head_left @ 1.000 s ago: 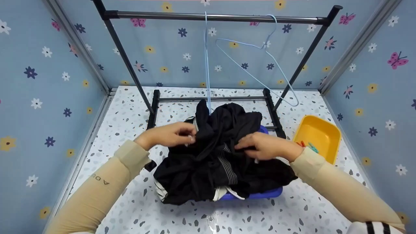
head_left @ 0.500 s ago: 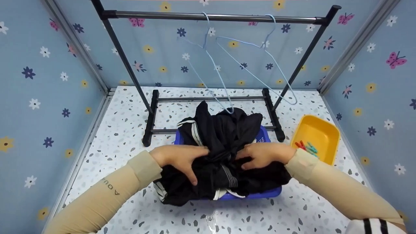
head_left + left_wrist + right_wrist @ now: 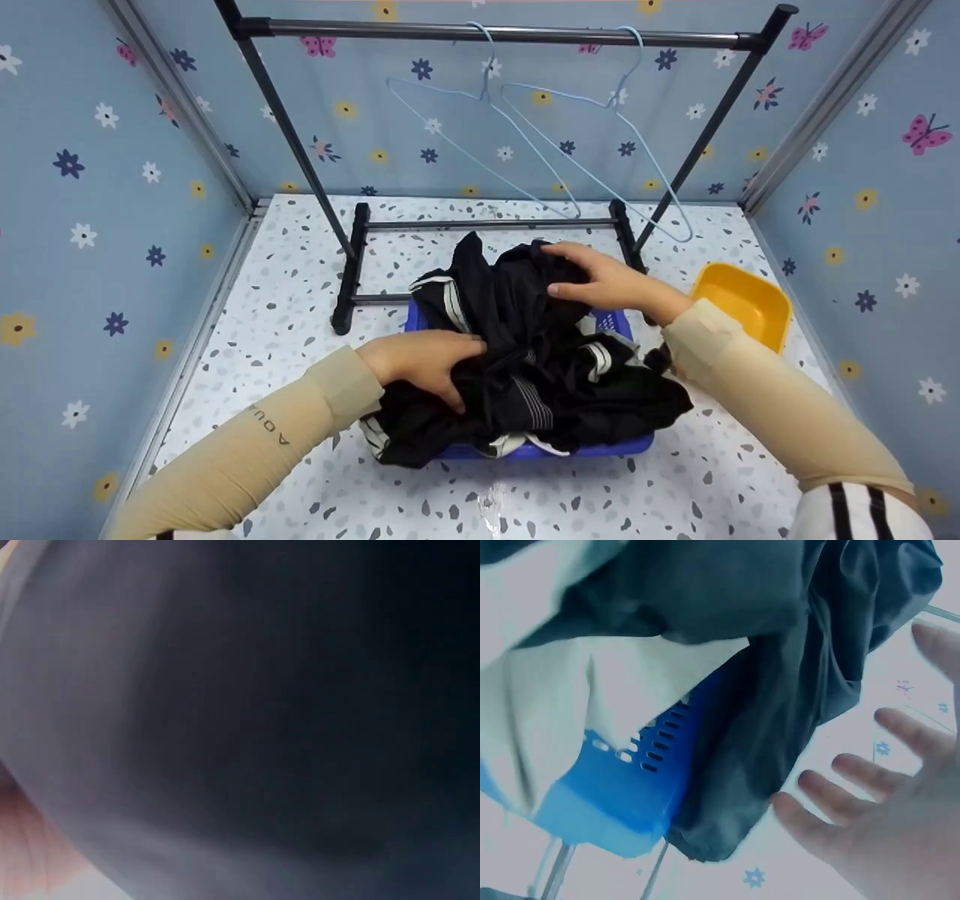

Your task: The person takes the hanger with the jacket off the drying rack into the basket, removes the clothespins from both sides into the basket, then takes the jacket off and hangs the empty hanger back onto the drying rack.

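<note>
A heap of black clothes [image 3: 517,300] with white stripes and trim fills a blue basket [image 3: 611,442] on the speckled floor. My left hand [image 3: 424,364] rests on the left side of the heap, thumb spread away from the fingers. Dark cloth [image 3: 247,705] covers most of the left wrist view, blurred and very close. Over the back right of the pile is my right hand [image 3: 607,279], fingers extended and apart. The right wrist view has these fingers beside hanging dark cloth [image 3: 757,727], with the basket's perforated wall [image 3: 622,795] and pale cloth [image 3: 547,705] to the left.
A black clothes rack [image 3: 390,30] stands behind the basket. From its bar hang two light blue wire hangers, the left hanger [image 3: 484,94] and the right hanger [image 3: 615,105]. A yellow tray [image 3: 750,300] lies to the right, partly behind the right forearm. Patterned walls close three sides.
The left hand has moved down onto the heap and its fingers have spread. The right hand has shifted from the middle of the clothes to their back right. The left hanger has swung round from edge-on.
</note>
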Motion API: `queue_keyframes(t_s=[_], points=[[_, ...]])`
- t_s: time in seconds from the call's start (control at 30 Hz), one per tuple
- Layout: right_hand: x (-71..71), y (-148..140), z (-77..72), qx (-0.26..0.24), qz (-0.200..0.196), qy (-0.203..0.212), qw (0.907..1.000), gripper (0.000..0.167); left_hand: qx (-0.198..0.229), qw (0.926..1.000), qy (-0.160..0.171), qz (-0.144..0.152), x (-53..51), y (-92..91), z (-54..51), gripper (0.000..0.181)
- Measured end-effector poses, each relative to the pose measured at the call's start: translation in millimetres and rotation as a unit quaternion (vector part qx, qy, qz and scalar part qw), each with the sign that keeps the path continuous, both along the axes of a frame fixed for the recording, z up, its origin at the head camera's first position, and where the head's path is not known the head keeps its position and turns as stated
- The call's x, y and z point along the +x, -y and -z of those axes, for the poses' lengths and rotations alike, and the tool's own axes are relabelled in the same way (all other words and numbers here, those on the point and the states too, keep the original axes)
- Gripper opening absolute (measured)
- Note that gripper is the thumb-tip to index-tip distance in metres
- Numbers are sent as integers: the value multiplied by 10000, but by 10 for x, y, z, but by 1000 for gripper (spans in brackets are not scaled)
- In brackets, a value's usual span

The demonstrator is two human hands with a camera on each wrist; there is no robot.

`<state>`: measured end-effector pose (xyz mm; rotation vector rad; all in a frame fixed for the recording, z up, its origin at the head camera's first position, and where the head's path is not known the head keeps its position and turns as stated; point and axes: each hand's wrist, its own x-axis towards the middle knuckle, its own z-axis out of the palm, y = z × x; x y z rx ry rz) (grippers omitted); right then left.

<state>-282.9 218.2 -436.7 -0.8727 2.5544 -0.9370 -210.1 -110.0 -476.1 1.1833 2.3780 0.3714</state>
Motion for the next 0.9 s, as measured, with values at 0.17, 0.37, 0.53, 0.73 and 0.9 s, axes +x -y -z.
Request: queue_keyframes(t_s=[0.17,0.37,0.53,0.73,0.9], points=[[32,166,-3,513,-833,522,9938,75,377,9989,-286,-18,-93,-32,136,63],[163,284,22,938,-1784,446,9785,72,645,9944,-784,-305,-332,-45,673,46],[281,272,83,1435,-2117,367,9660,76,652,9941,-822,-286,-342,-30,711,46],[388,228,212,1788,-2432,314,9528,74,572,9983,-135,57,-177,22,101,53],[383,180,190,1544,-2485,358,9556,69,1462,9873,-33,-627,-303,117,-116,41]])
